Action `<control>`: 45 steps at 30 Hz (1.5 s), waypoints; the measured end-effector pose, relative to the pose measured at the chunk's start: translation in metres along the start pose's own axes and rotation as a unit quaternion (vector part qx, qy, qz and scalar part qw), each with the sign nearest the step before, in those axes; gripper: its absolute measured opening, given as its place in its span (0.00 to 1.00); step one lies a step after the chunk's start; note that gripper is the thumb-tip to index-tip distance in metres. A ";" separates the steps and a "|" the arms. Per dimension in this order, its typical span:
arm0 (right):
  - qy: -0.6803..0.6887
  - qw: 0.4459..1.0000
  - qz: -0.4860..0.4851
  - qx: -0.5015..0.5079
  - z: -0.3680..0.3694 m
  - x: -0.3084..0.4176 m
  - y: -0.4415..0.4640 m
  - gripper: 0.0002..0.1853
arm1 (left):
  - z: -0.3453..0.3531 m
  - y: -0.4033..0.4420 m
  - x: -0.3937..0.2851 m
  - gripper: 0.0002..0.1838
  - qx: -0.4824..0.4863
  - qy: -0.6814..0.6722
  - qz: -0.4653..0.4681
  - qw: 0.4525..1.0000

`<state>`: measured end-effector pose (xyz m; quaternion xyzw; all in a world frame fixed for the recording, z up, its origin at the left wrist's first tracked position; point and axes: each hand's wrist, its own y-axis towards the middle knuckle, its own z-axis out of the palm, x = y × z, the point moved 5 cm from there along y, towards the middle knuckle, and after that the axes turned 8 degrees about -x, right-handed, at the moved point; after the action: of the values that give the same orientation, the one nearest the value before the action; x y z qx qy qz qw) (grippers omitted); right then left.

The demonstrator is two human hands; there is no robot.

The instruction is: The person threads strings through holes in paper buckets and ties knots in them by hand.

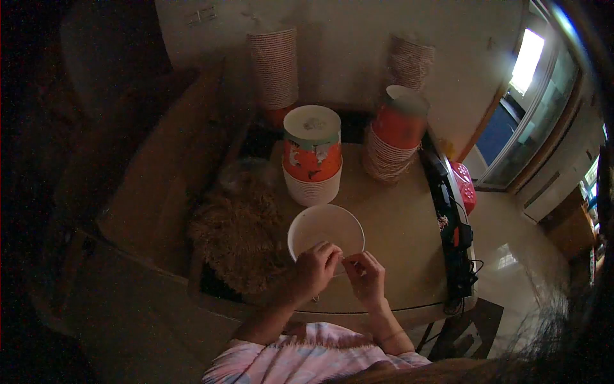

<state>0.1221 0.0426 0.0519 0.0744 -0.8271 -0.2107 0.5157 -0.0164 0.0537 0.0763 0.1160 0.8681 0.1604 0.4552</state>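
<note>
A white paper bucket (325,225) stands on the table with its round mouth facing me. My left hand (316,264) is at the bucket's near rim, its thumb and fingers pinched together. Just to the right, my right hand (367,275) is also closed in a pinch, its fingertips close to those of the left. Whatever the fingertips hold is too small to make out. Behind the bucket is an upside-down stack of orange printed paper buckets (313,157) with white rims. Left of my hands lies a bundle of brown, stringy strands (236,237).
Another stack of orange buckets (400,128) leans at the back right. Taller stacks of rims (274,67) stand by the wall. A cardboard box (160,153) is at the left. Dark cables and a black strip (451,230) run along the table's right edge, near a red plastic item (463,185).
</note>
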 end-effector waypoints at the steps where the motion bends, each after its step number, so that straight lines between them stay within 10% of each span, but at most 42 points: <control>1: 0.000 1.000 0.005 0.001 0.000 -0.001 0.000 0.04 | 0.000 0.000 -0.002 0.05 -0.025 0.010 0.025 0.999; 22: 0.216 0.965 0.150 0.015 -0.003 0.000 0.005 0.05 | 0.011 -0.003 0.002 0.04 -0.050 -0.029 0.057 0.997; 30: 0.077 0.996 -0.048 -0.006 -0.023 -0.001 0.021 0.06 | 0.007 0.001 0.001 0.06 0.184 -0.223 -0.022 0.957; 43: 0.048 0.990 -0.135 -0.003 -0.025 -0.001 0.017 0.09 | -0.021 0.004 -0.005 0.10 0.117 -0.399 -0.230 0.880; 45: 0.285 0.949 0.136 -0.005 -0.019 -0.039 0.019 0.08 | -0.024 0.006 -0.007 0.10 0.124 -0.410 -0.216 0.877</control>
<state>0.1584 0.0680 0.0355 0.0158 -0.6465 -0.1127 0.7544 -0.0316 0.0528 0.0967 0.0363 0.6197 -0.1125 0.7759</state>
